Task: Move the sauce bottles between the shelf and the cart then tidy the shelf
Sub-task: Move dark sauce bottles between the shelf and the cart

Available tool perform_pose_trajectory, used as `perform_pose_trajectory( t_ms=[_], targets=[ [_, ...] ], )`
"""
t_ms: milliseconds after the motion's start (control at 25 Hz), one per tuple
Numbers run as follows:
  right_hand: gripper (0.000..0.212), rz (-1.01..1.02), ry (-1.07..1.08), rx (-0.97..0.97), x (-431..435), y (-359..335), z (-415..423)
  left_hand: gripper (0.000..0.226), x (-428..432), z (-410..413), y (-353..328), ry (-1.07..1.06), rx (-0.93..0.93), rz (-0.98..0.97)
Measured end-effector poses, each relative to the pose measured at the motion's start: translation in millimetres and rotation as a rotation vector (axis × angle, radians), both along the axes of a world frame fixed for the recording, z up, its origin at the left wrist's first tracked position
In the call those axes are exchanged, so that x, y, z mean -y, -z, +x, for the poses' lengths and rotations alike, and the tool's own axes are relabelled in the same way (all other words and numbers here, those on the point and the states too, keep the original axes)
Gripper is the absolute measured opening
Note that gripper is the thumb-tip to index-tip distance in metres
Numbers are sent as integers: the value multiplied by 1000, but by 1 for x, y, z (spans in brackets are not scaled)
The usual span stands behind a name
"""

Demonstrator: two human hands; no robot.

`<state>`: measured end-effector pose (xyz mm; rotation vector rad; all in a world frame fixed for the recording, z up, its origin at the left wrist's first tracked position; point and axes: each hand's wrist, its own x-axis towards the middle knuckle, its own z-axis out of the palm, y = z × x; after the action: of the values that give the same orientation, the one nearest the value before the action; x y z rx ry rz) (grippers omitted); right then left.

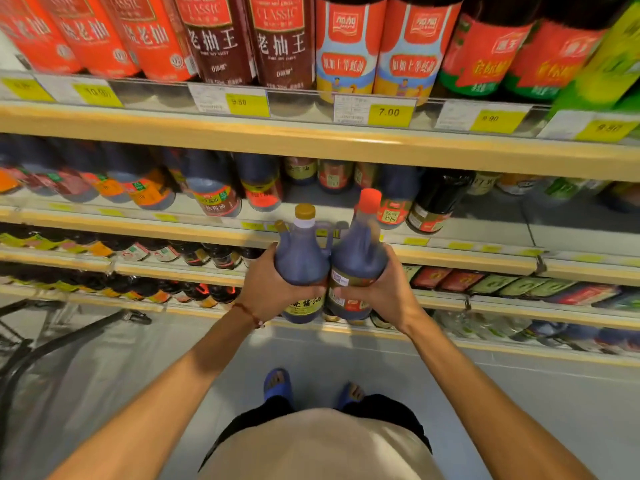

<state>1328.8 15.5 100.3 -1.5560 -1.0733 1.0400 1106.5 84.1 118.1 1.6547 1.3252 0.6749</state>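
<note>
Head view, frame centre: our left hand (273, 289) grips the gold-capped bottle (301, 258) and our right hand (381, 289) the red-capped bottle (358, 251), fingers curled round each. The bottles touch, long axes near upright, caps toward frame top. Stocked shelf (311, 143) behind, cart (52, 334) lower left, pale floor (311, 355) below.

Supermarket aisle. Tiered shelves (311, 143) with pale tan front edges hold rows of matching soy sauce bottles (221, 39), labels facing outward. Yellow price tags (389, 112) reading 7.00 and 9.50 sit in the rail under the top row. At lower left, dark metal bars, probably a shopping cart (86, 329), stand on a pale floor (519, 393).
</note>
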Motion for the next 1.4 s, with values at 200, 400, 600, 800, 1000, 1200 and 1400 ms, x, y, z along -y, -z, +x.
perform_pose_trajectory(
  t_ms=[200,400,600,800,1000,1200,1400],
  targets=[
    [79,96,35,97,-13,-12,2,86,-4,18,-6,-94,47,143],
    [92,161,224,192,-24,-18,-3,76,-36,27,-16,-67,74,381],
    [93,286,352,253,-39,-8,-10,75,-71,29,-12,-6,126,620],
    [96,378,435,286,-57,0,-19,72,-101,33,-3,25,120,542],
    [95,479,471,326,-73,10,-28,74,-124,33,17,-32,150,485],
    [93,479,480,322,-79,20,-36,75,-136,27,30,-119,23,466],
    [92,469,471,322,-82,24,-41,85,-140,27,34,-219,-25,421]
  ],
)
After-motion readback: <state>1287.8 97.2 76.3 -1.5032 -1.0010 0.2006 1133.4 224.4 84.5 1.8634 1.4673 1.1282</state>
